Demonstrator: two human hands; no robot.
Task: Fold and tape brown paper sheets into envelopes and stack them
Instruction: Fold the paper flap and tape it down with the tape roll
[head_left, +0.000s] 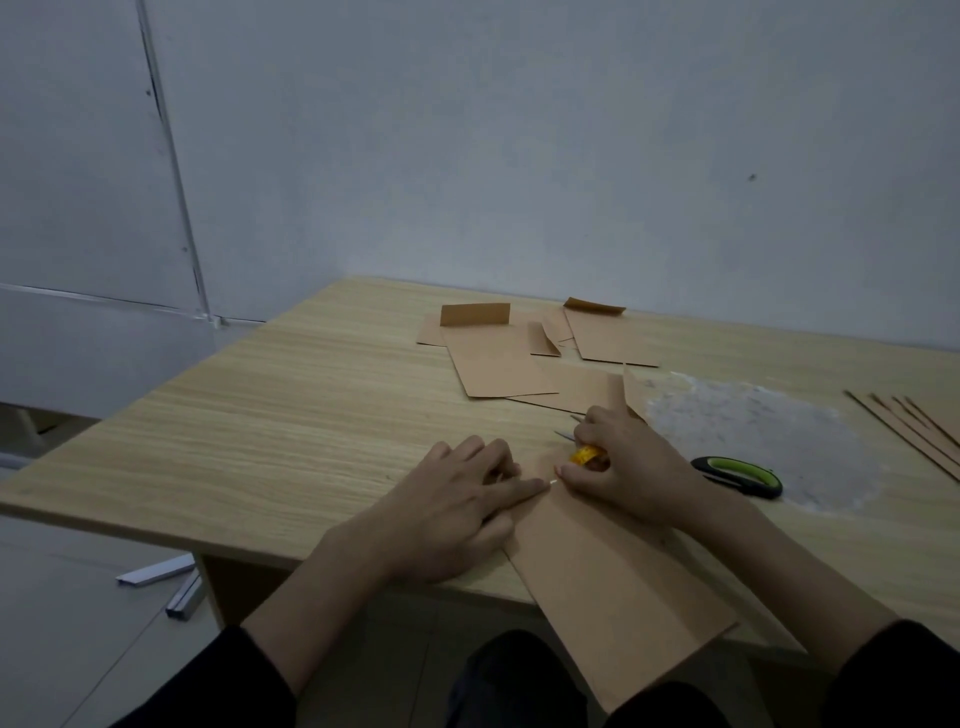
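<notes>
Several folded pieces (498, 364): lying loose at the far side of the tabletop (291, 415), not yet a neat stack.
Current sheet (618, 587): folded, overhanging the near edge, seam apparently being taped.
Left hand (457, 504): grip open, flat fingers pinning the fold.
Right hand (628, 467): grip curled round the yellow tape roll (584, 456).
Left to do: likely finish taping, then stack.

Brown envelope (618, 587) (scissors (740, 475) black-green)
</notes>
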